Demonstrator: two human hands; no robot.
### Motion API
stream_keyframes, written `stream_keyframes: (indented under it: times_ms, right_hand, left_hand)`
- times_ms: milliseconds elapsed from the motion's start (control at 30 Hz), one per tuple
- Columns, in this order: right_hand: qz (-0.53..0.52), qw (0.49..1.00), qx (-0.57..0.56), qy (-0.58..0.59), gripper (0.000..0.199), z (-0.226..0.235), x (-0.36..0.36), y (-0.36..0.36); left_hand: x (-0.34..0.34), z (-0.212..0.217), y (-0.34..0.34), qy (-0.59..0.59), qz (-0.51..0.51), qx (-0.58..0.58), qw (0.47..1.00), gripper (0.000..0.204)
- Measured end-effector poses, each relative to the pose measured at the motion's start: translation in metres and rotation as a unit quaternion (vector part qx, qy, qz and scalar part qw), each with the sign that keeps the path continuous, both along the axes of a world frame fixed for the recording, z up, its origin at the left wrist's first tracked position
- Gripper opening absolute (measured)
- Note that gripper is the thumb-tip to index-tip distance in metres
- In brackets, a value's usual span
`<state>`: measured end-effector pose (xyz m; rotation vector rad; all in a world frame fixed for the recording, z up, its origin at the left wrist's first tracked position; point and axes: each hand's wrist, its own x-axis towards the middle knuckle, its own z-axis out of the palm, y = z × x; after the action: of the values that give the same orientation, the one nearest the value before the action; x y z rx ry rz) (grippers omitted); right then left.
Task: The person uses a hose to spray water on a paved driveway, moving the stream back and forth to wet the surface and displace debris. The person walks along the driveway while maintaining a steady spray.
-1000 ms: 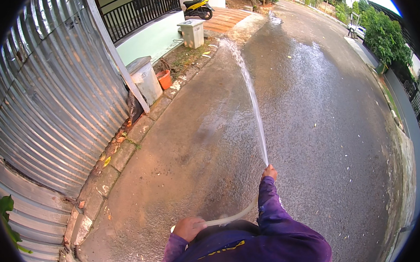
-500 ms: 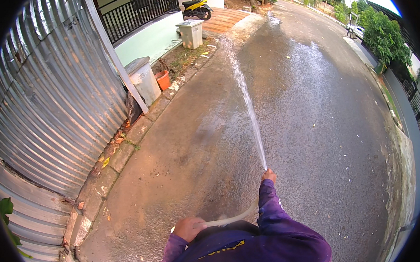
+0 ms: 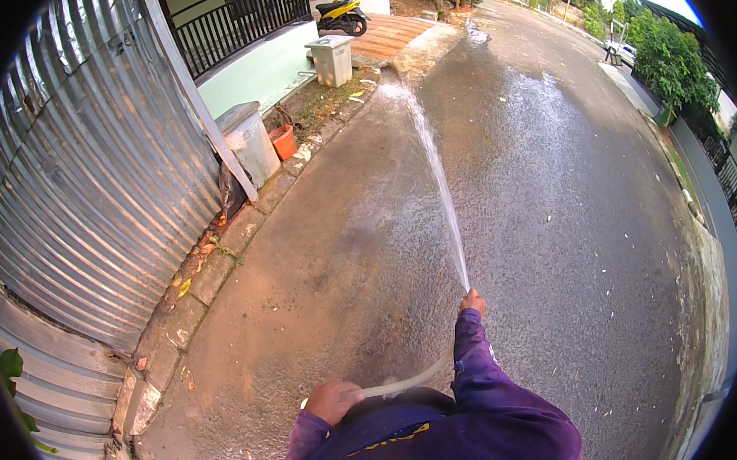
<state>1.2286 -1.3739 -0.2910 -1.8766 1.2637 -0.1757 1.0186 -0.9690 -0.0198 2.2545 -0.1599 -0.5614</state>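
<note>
A pale, translucent water hose (image 3: 406,385) curves in front of my body from one hand to the other. My left hand (image 3: 333,401) is wrapped round it at waist height. Stretched out ahead, my right hand (image 3: 472,302) is closed round the hose's front end, which the fingers mostly hide. From there a jet of water (image 3: 439,180) shoots forward and slightly left, breaking into spray on the road near the left kerb. The asphalt road (image 3: 524,338) is wet and shiny, with brownish mud on its left part.
Along the left run a corrugated metal fence (image 3: 91,186), a stone kerb (image 3: 190,318), two pale bins (image 3: 252,149) (image 3: 332,61) and an orange pot (image 3: 283,142). A yellow motorbike (image 3: 342,17) stands on a tiled ramp. Bushes (image 3: 672,64) and a low wall line the right.
The water jet now lands slightly nearer and a little to the left, with wider spray. My right hand has risen very slightly; the left hand keeps its hold.
</note>
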Motion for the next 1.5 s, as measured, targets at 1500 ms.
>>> stream_keyframes:
  times_ms: [1500]
  right_hand:
    - [0.013,0.999,-0.010,0.037,0.049,0.023,-0.015,0.011]
  left_hand:
    - [-0.012,0.002,0.002,-0.004,0.006,0.004,1.000,0.039]
